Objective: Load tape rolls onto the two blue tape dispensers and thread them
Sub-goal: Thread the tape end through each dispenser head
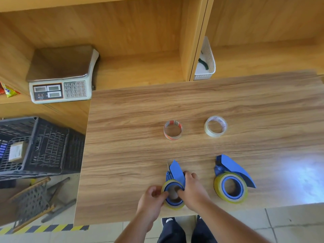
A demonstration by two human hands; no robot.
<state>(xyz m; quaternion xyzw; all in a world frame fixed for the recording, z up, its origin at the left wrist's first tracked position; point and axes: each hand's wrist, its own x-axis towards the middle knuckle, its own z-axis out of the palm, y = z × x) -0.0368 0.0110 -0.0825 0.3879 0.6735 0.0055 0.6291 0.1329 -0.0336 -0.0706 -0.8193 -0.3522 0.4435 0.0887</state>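
Hands both on the left dispenser's roll, threading stage by the look of it.

Left hand (152, 195) pinches the yellowish tape roll (172, 206) at its rim, right hand (192, 187) grips the blue dispenser (175, 171) with a finger inside the hub. Second dispenser (232, 178) sits loaded just to the right, two near-spent rolls (173, 130) lie further back. Risk imo: the loose end sticks back onto the roll, or the tape feeds sticky side the wrong way.

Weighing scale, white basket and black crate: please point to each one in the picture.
weighing scale (61, 74), head view, on its metal pan.
white basket (207, 58), head view, on its perforated side wall.
black crate (50, 146), head view, on its near lattice wall.
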